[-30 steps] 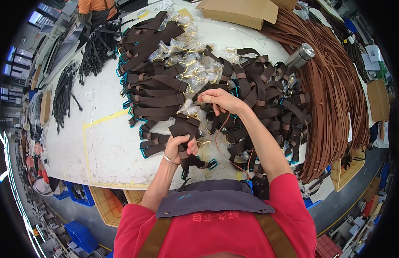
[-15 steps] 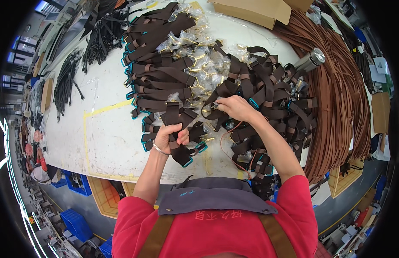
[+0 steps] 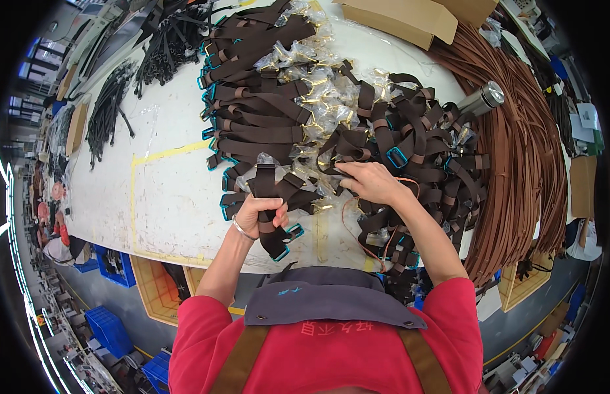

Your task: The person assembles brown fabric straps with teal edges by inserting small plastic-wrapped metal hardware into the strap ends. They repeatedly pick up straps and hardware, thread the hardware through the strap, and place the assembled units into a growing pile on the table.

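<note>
My left hand (image 3: 260,214) is closed around a folded dark brown webbing strap (image 3: 267,187). A teal buckle (image 3: 294,231) hangs from its lower end, and clear plastic wraps its upper end. My right hand (image 3: 374,182) has its fingertips pinched on a looped dark brown strap (image 3: 347,146) at the left edge of a tangled strap pile (image 3: 420,128). The fingers partly hide what they grip there. Left of it, similar straps lie in a layered row (image 3: 262,134), teal buckles to the left, plastic-wrapped gold hardware (image 3: 328,95) to the right.
Long brown strips (image 3: 515,164) are heaped at the right beside a steel flask (image 3: 483,98). A cardboard box (image 3: 397,20) stands at the back. Bundles of thin black straps (image 3: 108,115) lie at the left of the white table (image 3: 173,203). A reddish cord (image 3: 357,240) trails near the front edge.
My right hand has come slightly nearer to me at the pile's edge, and the looped strap has shifted with it. My left hand still holds its strap. The view has turned a little.
</note>
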`<action>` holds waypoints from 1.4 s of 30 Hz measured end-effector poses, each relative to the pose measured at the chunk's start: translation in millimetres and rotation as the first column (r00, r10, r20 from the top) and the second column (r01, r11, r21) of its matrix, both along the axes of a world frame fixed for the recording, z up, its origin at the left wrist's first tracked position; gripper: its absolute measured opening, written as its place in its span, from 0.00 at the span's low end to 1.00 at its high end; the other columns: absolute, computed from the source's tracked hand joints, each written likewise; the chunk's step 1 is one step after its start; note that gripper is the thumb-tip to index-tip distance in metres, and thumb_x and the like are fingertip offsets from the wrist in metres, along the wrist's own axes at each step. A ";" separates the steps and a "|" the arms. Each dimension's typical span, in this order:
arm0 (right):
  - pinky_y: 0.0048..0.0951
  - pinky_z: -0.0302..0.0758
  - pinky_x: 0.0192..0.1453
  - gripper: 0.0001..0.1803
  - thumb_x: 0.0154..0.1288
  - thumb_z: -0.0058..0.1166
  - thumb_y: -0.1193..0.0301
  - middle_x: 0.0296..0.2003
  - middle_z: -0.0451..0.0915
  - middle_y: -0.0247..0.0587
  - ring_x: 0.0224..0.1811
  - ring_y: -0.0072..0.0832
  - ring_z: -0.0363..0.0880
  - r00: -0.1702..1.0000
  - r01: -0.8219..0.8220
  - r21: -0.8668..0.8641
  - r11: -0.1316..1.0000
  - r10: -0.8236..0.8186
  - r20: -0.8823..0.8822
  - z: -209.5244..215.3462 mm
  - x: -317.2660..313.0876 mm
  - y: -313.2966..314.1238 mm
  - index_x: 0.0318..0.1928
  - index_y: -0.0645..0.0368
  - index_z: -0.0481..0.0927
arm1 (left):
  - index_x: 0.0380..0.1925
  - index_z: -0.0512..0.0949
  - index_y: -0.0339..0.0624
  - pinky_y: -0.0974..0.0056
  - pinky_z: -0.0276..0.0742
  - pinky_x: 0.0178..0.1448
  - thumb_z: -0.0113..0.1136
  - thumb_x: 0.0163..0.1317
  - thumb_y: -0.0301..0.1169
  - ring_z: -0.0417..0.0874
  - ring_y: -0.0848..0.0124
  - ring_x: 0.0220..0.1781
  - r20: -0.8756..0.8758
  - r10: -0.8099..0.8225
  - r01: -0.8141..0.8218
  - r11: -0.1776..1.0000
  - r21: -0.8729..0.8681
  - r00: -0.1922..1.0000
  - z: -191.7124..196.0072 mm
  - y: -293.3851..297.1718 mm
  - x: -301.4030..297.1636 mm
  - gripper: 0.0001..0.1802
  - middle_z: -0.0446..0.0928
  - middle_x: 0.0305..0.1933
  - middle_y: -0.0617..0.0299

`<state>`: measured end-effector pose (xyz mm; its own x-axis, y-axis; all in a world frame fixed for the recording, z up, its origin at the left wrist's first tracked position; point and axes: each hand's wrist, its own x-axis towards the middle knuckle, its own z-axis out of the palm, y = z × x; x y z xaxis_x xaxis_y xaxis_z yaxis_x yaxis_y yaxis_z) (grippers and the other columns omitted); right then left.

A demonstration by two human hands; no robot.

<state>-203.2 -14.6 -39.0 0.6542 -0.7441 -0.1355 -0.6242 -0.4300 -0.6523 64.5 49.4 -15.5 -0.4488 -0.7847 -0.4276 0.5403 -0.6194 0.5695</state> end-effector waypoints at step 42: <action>0.18 0.62 0.18 0.16 0.64 0.42 0.64 0.15 0.68 0.29 0.14 0.14 0.62 0.896 0.095 0.883 0.459 -0.426 0.124 -36.1 69.0 141.2 0.46 0.62 0.73 | 0.38 0.69 0.39 0.51 0.56 0.60 0.62 0.39 0.35 0.68 0.61 0.54 0.860 0.409 0.901 0.417 0.122 -0.306 -114.9 10.4 70.4 0.23 0.70 0.45 0.52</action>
<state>-134.2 126.6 -75.1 0.5741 -0.5142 -0.6372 -0.3181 0.5771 -0.7522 134.9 59.8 -130.3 -0.4372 -0.8580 -0.2697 -0.8991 0.4245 0.1070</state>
